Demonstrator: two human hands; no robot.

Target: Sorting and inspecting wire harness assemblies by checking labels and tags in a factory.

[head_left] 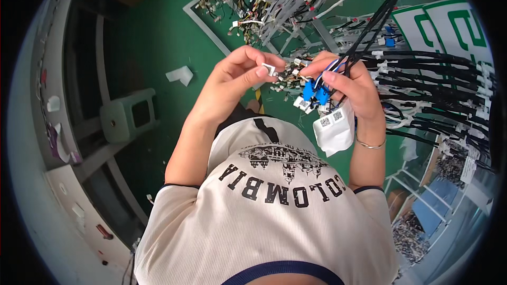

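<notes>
In front of my chest, my left hand pinches a small white label between thumb and fingertips. My right hand is closed around a bunch of thin black cables, which run up and away from it. Blue connectors and white connector ends dangle below its fingers. A piece of white label sheet with two small square codes hangs under the right palm; how it is held is hidden. The two hands are a short gap apart.
Large bundles of wire harnesses hang ahead on a grey metal frame. Rows of black-sleeved harnesses stretch to the right. A grey-white machine stands at left. A paper scrap lies on the green floor. At lower right is a white rack.
</notes>
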